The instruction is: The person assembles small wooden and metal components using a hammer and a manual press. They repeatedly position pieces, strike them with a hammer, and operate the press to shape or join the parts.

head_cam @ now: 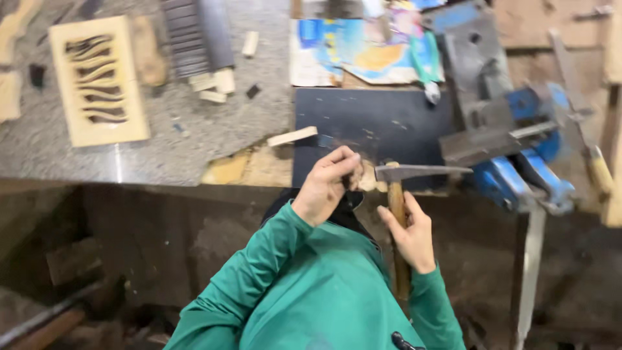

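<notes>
My right hand [412,234] grips the wooden handle of a hammer [399,194], whose steel head lies level just above the bench's front edge. My left hand [329,185] is pinched shut on a small piece right beside the hammer head; the piece is too small and blurred to name. Both hands hover at the near edge of a dark flat plate [369,126] on the bench. My sleeves are green.
A blue bench vise [518,149] stands at the right. A carved pale wooden panel [98,79] lies on the grey benchtop [214,123] at the left. Small wood offcuts [217,84], a thin wood strip [293,136] and colourful paper [363,48] sit behind the plate.
</notes>
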